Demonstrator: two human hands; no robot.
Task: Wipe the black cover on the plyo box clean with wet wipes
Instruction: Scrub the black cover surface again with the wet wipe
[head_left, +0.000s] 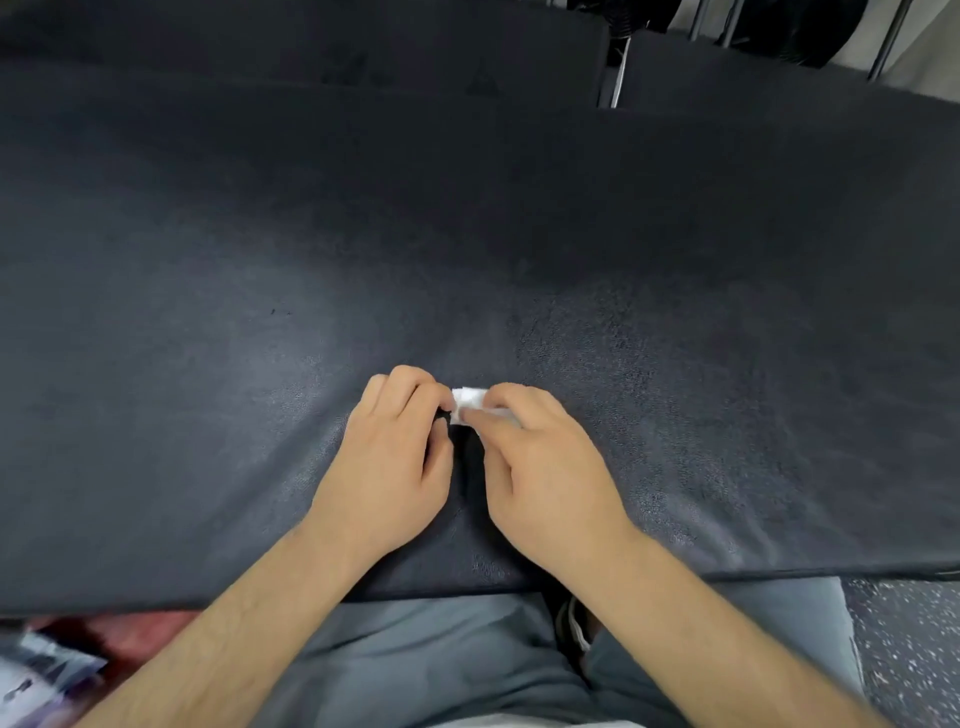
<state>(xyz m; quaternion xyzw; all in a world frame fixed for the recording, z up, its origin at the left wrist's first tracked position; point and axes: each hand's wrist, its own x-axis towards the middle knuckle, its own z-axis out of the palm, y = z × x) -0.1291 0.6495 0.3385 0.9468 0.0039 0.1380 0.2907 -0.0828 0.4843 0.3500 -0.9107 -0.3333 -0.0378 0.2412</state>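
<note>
Fingers first: the fingers (415, 387) of the left hand (395, 467) are curled in, pinching the left end of a small, folded white wet wipe (467, 401). The right hand (545, 467) pinches the other end, its thumb laid across the wipe. Both hands grip the same little wad, knuckles almost touching. It sits low over the black cover (519, 234), near the middle of the near edge; whether it touches the surface, I cannot tell.

Both bare forearms come in over that near edge, wrists above the cover. The cover spreads wide to left and right, with a duller, grainy patch just right of the hands and a tiny dark speck (274, 312) well off to the left.

Beyond the far edge lies a second black pad (311, 47), and metal legs (618, 78) show toward the far right corner. Below the near edge are grey trousers (415, 649), a shoe (571, 623) between the legs, speckled floor (909, 649) on the right, and a blurred packet (41, 675) beside something red (130, 634) on the left.
</note>
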